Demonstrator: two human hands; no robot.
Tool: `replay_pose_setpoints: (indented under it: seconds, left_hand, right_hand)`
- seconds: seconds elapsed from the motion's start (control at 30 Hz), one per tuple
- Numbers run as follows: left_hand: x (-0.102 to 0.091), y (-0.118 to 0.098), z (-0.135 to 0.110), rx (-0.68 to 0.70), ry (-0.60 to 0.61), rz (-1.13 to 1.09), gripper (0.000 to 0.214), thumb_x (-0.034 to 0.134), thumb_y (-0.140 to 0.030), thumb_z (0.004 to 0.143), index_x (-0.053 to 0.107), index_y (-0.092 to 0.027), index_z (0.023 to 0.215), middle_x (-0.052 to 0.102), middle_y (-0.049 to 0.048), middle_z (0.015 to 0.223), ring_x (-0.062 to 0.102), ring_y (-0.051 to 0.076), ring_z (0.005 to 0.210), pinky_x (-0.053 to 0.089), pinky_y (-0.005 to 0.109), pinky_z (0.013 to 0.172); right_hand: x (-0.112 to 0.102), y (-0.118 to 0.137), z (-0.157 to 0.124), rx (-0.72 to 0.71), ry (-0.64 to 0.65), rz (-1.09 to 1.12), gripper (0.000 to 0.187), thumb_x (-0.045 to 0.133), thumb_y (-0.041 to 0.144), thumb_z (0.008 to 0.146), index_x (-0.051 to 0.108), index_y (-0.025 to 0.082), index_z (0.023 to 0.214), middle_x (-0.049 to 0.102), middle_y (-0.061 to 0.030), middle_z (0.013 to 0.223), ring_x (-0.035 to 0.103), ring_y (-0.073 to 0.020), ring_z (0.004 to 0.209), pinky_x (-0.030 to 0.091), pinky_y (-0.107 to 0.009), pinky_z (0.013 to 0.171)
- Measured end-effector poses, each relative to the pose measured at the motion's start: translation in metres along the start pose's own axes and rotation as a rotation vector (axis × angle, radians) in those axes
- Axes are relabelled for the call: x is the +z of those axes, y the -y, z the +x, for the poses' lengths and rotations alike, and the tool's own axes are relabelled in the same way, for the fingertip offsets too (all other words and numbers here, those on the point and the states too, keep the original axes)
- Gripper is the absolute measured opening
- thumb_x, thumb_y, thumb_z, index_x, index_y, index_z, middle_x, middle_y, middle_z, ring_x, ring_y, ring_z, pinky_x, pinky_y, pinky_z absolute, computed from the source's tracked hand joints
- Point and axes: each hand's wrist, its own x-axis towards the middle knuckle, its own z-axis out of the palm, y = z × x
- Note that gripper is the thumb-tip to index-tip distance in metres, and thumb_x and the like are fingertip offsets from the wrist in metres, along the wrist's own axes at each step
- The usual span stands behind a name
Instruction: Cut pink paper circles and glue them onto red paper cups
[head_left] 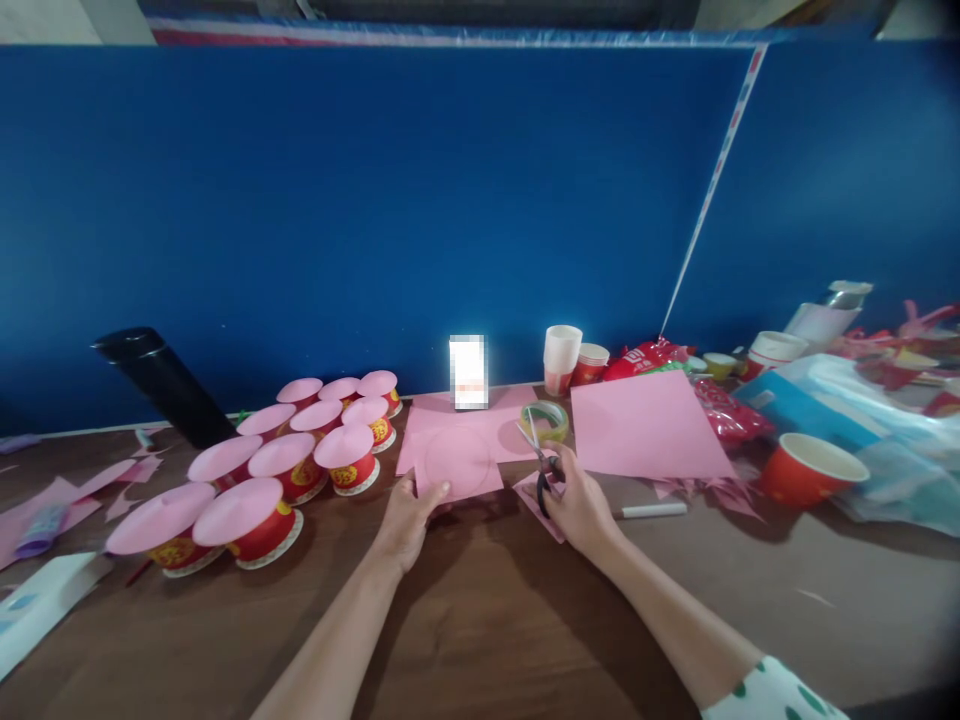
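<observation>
My left hand (409,522) pinches the near left edge of a square of pink paper (459,465), its thumb on top. A circle is outlined on that paper. My right hand (581,505) grips a pair of scissors (541,450), fingers in the dark handles, blades parted and pointing away from me. The blades are to the right of the held paper, apart from it, near a roll of tape (555,422). Beneath the right hand lies a pink paper scrap (536,510). A larger pink sheet (517,425) lies flat behind the held piece.
Several upturned red paper cups (352,474) topped with pink discs stand left, near a black flask (161,385). A lit phone (469,372) leans at the blue partition (375,220). Rightward are pink sheets (649,425), a white marker (654,510), a red cup (810,470) and plastic bags.
</observation>
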Motion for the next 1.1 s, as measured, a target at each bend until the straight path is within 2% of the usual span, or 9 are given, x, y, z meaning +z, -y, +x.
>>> replay_pose_setpoints:
  seconds: [0.2, 0.37, 0.5, 0.57, 0.67, 0.77, 0.9, 1.0, 1.1]
  left_hand:
    - [-0.003, -0.003, 0.003, 0.052, -0.034, -0.168, 0.029, 0.076, -0.023, 0.056, 0.062, -0.018, 0.081, 0.068, 0.0016, 0.080, 0.062, 0.015, 0.074, 0.048, 0.024, 0.064]
    - [-0.006, -0.006, 0.003, 0.024, 0.016, -0.295, 0.023, 0.077, -0.017, 0.055, 0.061, -0.018, 0.072, 0.066, -0.0011, 0.078, 0.062, 0.014, 0.075, 0.052, 0.028, 0.070]
    - [-0.006, -0.004, 0.004, 0.009, -0.006, -0.300, 0.027, 0.077, -0.014, 0.055, 0.060, -0.015, 0.077, 0.065, -0.0027, 0.073, 0.061, 0.011, 0.067, 0.053, 0.025, 0.064]
    - [-0.004, -0.004, 0.004, -0.003, -0.013, -0.272, 0.028, 0.076, -0.013, 0.056, 0.059, -0.015, 0.078, 0.064, -0.0034, 0.072, 0.061, 0.009, 0.064, 0.053, 0.021, 0.061]
    - [-0.001, -0.006, 0.003, -0.011, 0.025, -0.213, 0.032, 0.075, -0.014, 0.058, 0.056, -0.017, 0.084, 0.064, -0.0038, 0.077, 0.061, 0.008, 0.063, 0.052, 0.019, 0.057]
    - [0.000, -0.007, 0.002, -0.017, 0.049, -0.188, 0.036, 0.074, -0.014, 0.060, 0.055, -0.018, 0.090, 0.065, -0.0024, 0.081, 0.061, 0.008, 0.065, 0.053, 0.019, 0.057]
    - [-0.004, -0.003, 0.003, -0.030, -0.013, -0.261, 0.030, 0.076, -0.013, 0.057, 0.058, -0.016, 0.081, 0.065, -0.0032, 0.072, 0.061, 0.009, 0.063, 0.052, 0.020, 0.060]
    - [-0.006, -0.003, 0.004, -0.017, 0.019, -0.311, 0.028, 0.075, -0.013, 0.059, 0.059, -0.016, 0.082, 0.066, -0.0028, 0.073, 0.062, 0.010, 0.066, 0.052, 0.022, 0.064]
    - [-0.005, -0.006, 0.003, -0.012, 0.080, -0.304, 0.031, 0.073, -0.017, 0.063, 0.061, -0.016, 0.091, 0.068, 0.0012, 0.083, 0.064, 0.013, 0.075, 0.051, 0.025, 0.068]
  right_hand:
    - [0.003, -0.003, -0.001, -0.118, 0.011, -0.018, 0.051, 0.054, 0.020, 0.071, 0.041, 0.021, 0.120, 0.059, -0.0076, 0.102, 0.057, -0.0225, 0.091, 0.043, -0.030, 0.074]
    - [-0.006, 0.004, -0.003, -0.178, 0.104, -0.206, 0.046, 0.051, 0.020, 0.075, 0.044, 0.020, 0.120, 0.062, -0.0076, 0.096, 0.056, -0.0226, 0.089, 0.040, -0.029, 0.074]
    - [-0.014, 0.004, 0.000, -0.104, -0.025, -0.359, 0.044, 0.052, 0.025, 0.077, 0.046, 0.020, 0.120, 0.062, -0.0098, 0.100, 0.055, -0.0256, 0.090, 0.041, -0.032, 0.072]
    - [-0.015, 0.004, 0.001, -0.131, -0.083, -0.299, 0.045, 0.053, 0.024, 0.076, 0.045, 0.020, 0.120, 0.061, -0.0093, 0.103, 0.055, -0.0250, 0.094, 0.041, -0.033, 0.076]
    - [-0.010, 0.006, -0.001, -0.185, -0.085, -0.094, 0.045, 0.054, 0.027, 0.076, 0.043, 0.021, 0.120, 0.060, -0.0079, 0.103, 0.056, -0.0231, 0.094, 0.043, -0.033, 0.080]
    - [-0.002, 0.010, -0.006, -0.139, -0.009, 0.125, 0.043, 0.057, 0.033, 0.076, 0.043, 0.021, 0.115, 0.059, -0.0067, 0.096, 0.058, -0.0216, 0.086, 0.047, -0.031, 0.071]
    - [0.008, 0.012, -0.007, -0.073, 0.083, 0.442, 0.035, 0.057, 0.036, 0.077, 0.045, 0.022, 0.106, 0.058, -0.0050, 0.088, 0.057, -0.0176, 0.076, 0.047, -0.026, 0.062]
    - [0.011, 0.004, -0.002, 0.013, 0.025, 0.469, 0.032, 0.056, 0.038, 0.077, 0.045, 0.021, 0.102, 0.058, -0.0030, 0.078, 0.057, -0.0177, 0.071, 0.047, -0.028, 0.065]
    - [0.008, -0.004, 0.004, 0.082, -0.054, 0.398, 0.034, 0.055, 0.037, 0.077, 0.045, 0.020, 0.104, 0.058, -0.0036, 0.079, 0.058, -0.0181, 0.070, 0.047, -0.030, 0.066]
